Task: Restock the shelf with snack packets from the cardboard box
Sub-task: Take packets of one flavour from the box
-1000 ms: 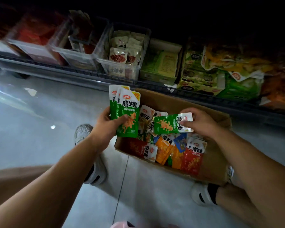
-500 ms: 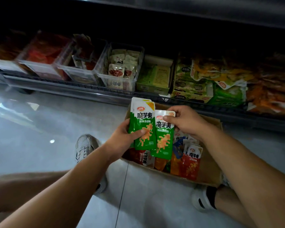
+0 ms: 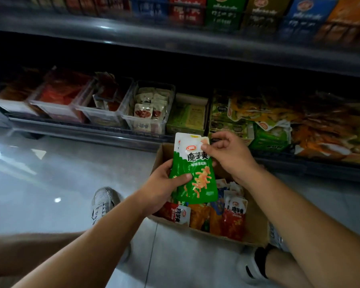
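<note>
Above the cardboard box [image 3: 256, 231], the left hand [image 3: 164, 190] grips a stack of green snack packets [image 3: 193, 175], the right hand [image 3: 229, 154] pinching its top corner. The slick film could let one packet slide out and drop into the box.

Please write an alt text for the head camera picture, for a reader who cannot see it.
The left hand grips a stack of green packets by its lower side and the right hand pinches its top corner, above a box of red and orange packets. Behind the box, a low shelf holds bins of snacks.
</note>
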